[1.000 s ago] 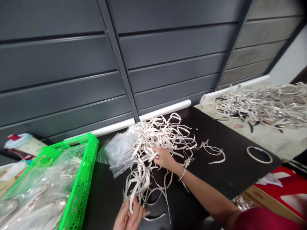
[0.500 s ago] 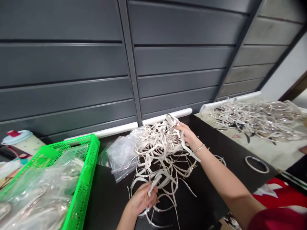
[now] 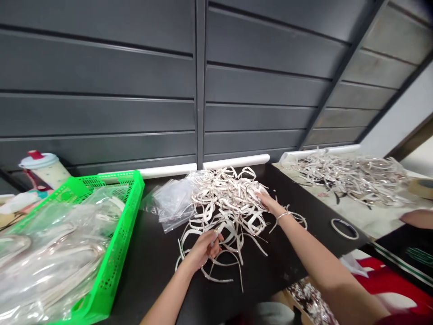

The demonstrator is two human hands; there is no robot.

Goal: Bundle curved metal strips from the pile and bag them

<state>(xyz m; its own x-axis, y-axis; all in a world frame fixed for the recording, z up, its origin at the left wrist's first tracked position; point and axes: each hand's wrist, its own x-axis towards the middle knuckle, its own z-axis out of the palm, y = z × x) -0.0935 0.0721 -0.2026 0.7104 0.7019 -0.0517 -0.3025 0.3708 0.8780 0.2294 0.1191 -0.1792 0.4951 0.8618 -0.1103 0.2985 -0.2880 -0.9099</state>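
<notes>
I had the left hand (image 3: 202,251) low at the near edge of the tangle of pale strips (image 3: 221,198), and the right hand (image 3: 269,203) at its far right edge, fingertips pushed in among the loops. A thin bangle (image 3: 282,215) sat on the right wrist. The left fingers looked curled together around a narrow strip (image 3: 214,238), but from where I sat I couldn't tell whether they were clamped on it. The right fingers were half buried, so I couldn't tell whether they were apart or closed.

The tangle lay on the black table (image 3: 150,282), just right of a clear plastic bag (image 3: 171,203) and well short of the green crate (image 3: 117,253). It had no single direction: its loops curled every way, though the mass ran roughly from the wall toward me, with loose tails trailing on the near side. The short end of the strip at the left hand seemed to point up and away from me.

With loops this hooked together, I judged that a slow, light draw along a strip's length would work better than a tug, with the other hand steadying the tangle. Farther right lay a larger heap (image 3: 350,176), a single ring (image 3: 344,229), and another person's forearm (image 3: 417,219).
</notes>
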